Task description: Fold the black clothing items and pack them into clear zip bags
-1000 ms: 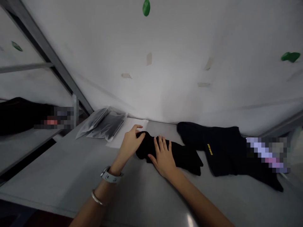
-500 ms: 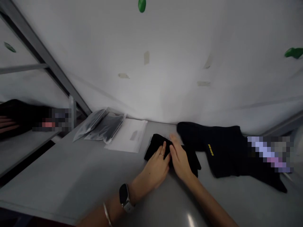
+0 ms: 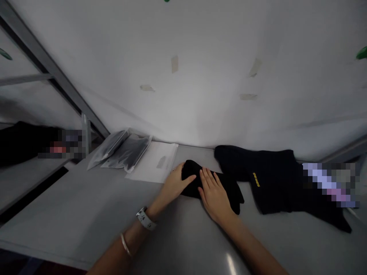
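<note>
A folded black cloth garment (image 3: 192, 190) lies on the grey table in front of me, with two loose ends pointing right. My left hand (image 3: 174, 182) grips its left edge; the thumb rests on top and the fingers curl around the side, partly hidden. Stretched out flat, my right hand (image 3: 215, 196) presses on the middle of the cloth. To the right, a larger dark garment (image 3: 275, 183) with small yellow lettering is spread on the table.
At the back left lie clear bags with dark contents (image 3: 127, 151) and a flat whitish bag (image 3: 153, 162). The grey table (image 3: 94, 214) meets a white wall sheet (image 3: 206, 68) with tape pieces. Further left, dark cloth (image 3: 23, 141) lies on another surface beyond a metal frame.
My left hand has moved from the top of the cloth to its left edge and taken hold there. My right hand now lies flatter. The other person's hand at far left is gone from view.
</note>
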The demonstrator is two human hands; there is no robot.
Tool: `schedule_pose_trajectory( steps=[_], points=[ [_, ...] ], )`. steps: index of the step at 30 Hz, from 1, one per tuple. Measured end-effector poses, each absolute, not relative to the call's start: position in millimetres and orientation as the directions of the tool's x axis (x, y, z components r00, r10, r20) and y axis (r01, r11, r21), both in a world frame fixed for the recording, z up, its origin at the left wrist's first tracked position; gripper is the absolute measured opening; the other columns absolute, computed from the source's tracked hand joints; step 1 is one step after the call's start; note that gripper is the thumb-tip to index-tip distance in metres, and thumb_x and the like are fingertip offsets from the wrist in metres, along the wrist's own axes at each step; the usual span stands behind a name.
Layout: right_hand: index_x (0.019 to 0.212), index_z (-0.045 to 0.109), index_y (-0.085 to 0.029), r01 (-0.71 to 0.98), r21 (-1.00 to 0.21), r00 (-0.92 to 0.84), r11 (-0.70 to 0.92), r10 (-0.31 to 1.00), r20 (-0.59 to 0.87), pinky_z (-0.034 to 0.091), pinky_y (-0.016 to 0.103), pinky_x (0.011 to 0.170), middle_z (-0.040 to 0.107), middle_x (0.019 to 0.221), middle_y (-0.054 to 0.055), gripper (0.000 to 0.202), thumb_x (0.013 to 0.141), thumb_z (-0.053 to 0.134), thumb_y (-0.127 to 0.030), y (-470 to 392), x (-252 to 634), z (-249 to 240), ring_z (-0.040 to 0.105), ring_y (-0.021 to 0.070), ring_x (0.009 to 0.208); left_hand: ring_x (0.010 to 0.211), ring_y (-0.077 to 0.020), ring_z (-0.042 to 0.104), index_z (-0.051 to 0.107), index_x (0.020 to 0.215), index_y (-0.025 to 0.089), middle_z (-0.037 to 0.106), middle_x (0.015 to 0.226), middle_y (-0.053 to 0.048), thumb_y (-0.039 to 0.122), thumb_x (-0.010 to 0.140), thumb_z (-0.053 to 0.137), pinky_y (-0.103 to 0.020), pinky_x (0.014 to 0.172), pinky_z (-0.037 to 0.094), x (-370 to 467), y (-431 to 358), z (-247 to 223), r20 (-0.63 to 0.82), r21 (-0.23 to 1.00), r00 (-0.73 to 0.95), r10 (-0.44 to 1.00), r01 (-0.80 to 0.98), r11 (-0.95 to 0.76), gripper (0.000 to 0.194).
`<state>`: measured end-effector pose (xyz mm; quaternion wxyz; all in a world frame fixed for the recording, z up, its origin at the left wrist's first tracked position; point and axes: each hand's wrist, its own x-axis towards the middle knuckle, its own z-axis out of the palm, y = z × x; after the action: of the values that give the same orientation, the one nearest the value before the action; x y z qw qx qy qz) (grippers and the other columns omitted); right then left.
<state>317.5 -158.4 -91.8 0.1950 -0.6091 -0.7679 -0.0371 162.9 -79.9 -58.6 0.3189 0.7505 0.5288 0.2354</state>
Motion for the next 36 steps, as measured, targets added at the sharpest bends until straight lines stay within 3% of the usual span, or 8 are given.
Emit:
schedule_pose_trajectory(
  steps=[3,10,20,24,27,30,33,36],
  points=[
    [0.145,0.034,-0.004,0.942,-0.192,-0.204,0.275,0.924,0.323,0.033,0.049,0.114,0.031,0.152,0.016,0.052,0.097,0.033,-0.024,-160,317,-89,0.028,0.0263,0.142,0.118,-0.0281,0.056,0.045,0.131,0.013,0.059,0.129,-0.014,0.026,0.074,0.067,-0.042,0.102,0.043,166,-82,-59,-0.026,0.744,0.282,0.959,0.646,-0.17,0.063],
    [0.145,0.032,-0.005,0.939,-0.208,-0.205,0.275,0.93,0.304,0.031,0.049,0.114,0.028,0.153,0.015,0.053,0.097,0.033,-0.026,-160,316,-88,0.026,0.026,0.142,0.097,-0.0266,0.063,0.059,0.1,0.014,0.067,0.1,-0.011,0.019,0.074,0.063,-0.041,0.088,0.048,169,-84,-52,0.022,0.665,0.32,0.947,0.703,-0.253,0.027],
    [0.144,0.034,-0.003,0.937,-0.217,-0.209,0.276,0.935,0.288,0.032,0.048,0.113,0.027,0.153,0.018,0.053,0.096,0.036,-0.024,-162,315,-82,0.026,0.027,0.142,0.086,-0.0197,0.066,0.055,0.11,0.02,0.07,0.094,-0.002,0.019,0.074,0.056,-0.032,0.077,0.051,163,-86,-42,0.063,0.775,0.428,0.902,0.549,-0.314,0.037],
    [0.146,0.034,-0.01,0.944,-0.214,-0.197,0.25,0.95,0.241,0.027,0.06,0.111,0.033,0.151,0.018,0.052,0.097,0.038,-0.028,-165,325,-72,0.034,0.0311,0.139,0.094,-0.0205,0.065,0.061,0.111,0.02,0.071,0.102,-0.002,0.013,0.07,0.053,-0.034,0.086,0.051,151,-74,-28,0.178,0.696,0.372,0.911,0.607,-0.383,0.042],
    [0.143,0.041,-0.013,0.924,-0.324,-0.147,0.205,0.97,0.196,0.027,0.06,0.111,0.041,0.147,0.016,0.05,0.096,0.041,-0.031,-165,332,-74,0.035,0.0315,0.138,0.098,-0.0242,0.065,0.062,0.114,0.019,0.069,0.107,-0.007,0.011,0.068,0.054,-0.038,0.089,0.051,144,-69,-22,0.251,0.543,0.32,0.914,0.735,-0.406,0.047],
    [0.142,0.04,-0.009,0.822,-0.541,-0.095,0.178,0.98,0.178,0.032,0.051,0.112,0.041,0.148,0.017,0.052,0.095,0.04,-0.03,-164,328,-84,0.03,0.0278,0.141,0.097,-0.027,0.065,0.056,0.123,0.015,0.068,0.106,-0.011,0.011,0.071,0.056,-0.041,0.087,0.052,151,-77,-27,0.319,0.438,0.285,0.904,0.802,-0.407,0.052],
    [0.141,0.04,-0.01,0.663,-0.733,0.03,0.153,0.973,0.23,0.032,0.049,0.112,0.043,0.146,0.016,0.052,0.092,0.038,-0.026,-162,317,-95,0.03,0.0262,0.141,0.104,-0.0287,0.062,0.043,0.135,0.013,0.064,0.115,-0.015,0.014,0.076,0.059,-0.043,0.091,0.051,168,-96,-37,0.373,0.431,0.321,0.871,0.771,-0.469,0.061],
    [0.131,0.05,-0.015,0.469,-0.873,0.214,0.135,0.941,0.261,0.039,0.048,0.108,0.055,0.135,0.014,0.047,0.086,0.039,-0.021,-161,315,-100,0.048,0.0253,0.129,0.119,-0.0278,0.054,0.031,0.143,0.017,0.057,0.129,-0.014,0.016,0.081,0.058,-0.044,0.1,0.045,182,-115,-43,0.37,0.475,0.419,0.829,0.682,-0.556,0.068]
  ],
)
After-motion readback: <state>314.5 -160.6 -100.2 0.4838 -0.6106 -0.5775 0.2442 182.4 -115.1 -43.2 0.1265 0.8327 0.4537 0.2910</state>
